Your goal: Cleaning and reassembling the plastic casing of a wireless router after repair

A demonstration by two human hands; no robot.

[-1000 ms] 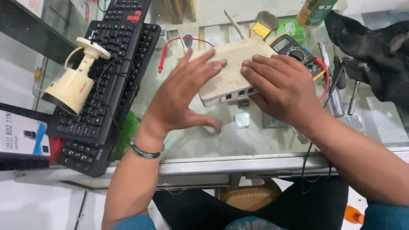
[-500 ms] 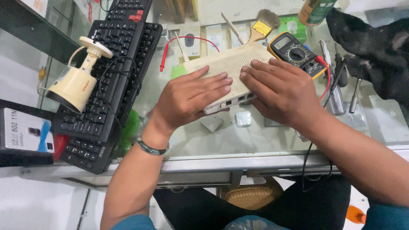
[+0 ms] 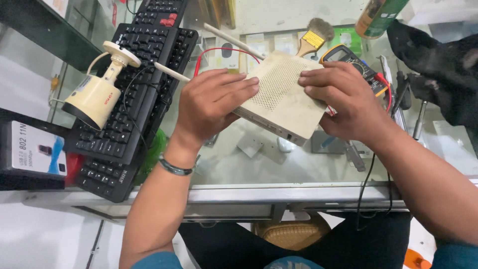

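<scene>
A cream-white router (image 3: 281,97) with a perforated top and two thin antennas is held just above a glass counter (image 3: 279,169). My left hand (image 3: 211,104) grips its left end, fingers laid across the top. My right hand (image 3: 343,97) holds the right end, fingers curled over the top edge. One antenna (image 3: 172,72) sticks out left past my left hand, the other (image 3: 234,42) points away toward the back.
Two black keyboards (image 3: 134,94) lie at the left with a cream security camera (image 3: 97,94) on them. Behind the router sit a yellow multimeter (image 3: 353,60) with red lead, a paintbrush (image 3: 313,37), a green can (image 3: 381,17). Black cloth (image 3: 438,65) and tools (image 3: 418,117) lie right.
Both hands have lifted and turned the router so its flat top tilts toward me. My left hand slid from lying flat on top to gripping the left end.
</scene>
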